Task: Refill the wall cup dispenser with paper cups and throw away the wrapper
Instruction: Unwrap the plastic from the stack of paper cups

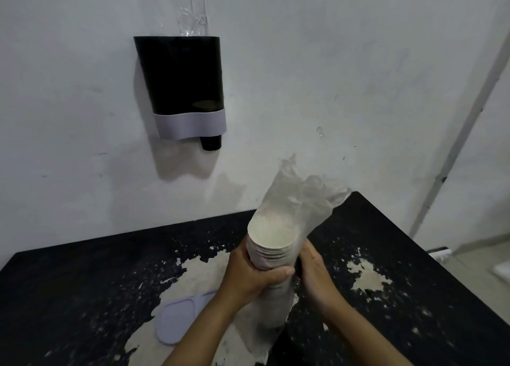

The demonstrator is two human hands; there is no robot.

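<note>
A person holds a stack of paper cups (271,244) over the desk (69,288), with both hands low on the stack. The stack's long axis runs nearly upright, leaning a little away from the person; its open mouth points up, toward the wall and the camera, so the pale inside of the top cup shows. The left hand (248,274) grips the stack from the left, its fingers curled round the front with the thumb across the cups. The right hand (314,271) is closed on the right side of the stack, though whether it pinches the cups or only the wrapper cannot be told. A thin, cloudy plastic wrapper (300,194) sleeves the stack and stands loose and crumpled above the top rim, flaring up and to the right.

On the white wall (331,75), up and to the left of the stack and well apart from it, hangs the wall cup dispenser (179,84): a dark body with a pale grey band at its base, a dark cup bottom (211,142) poking out beneath. Clear plastic (193,9) sticks up out of its top.

The desk is black, its coating flaked away in pale patches. A pale lilac lid-like piece (179,318) lies flat on it, left of the forearms. At far right a white pipe (463,133) runs up the wall
</note>
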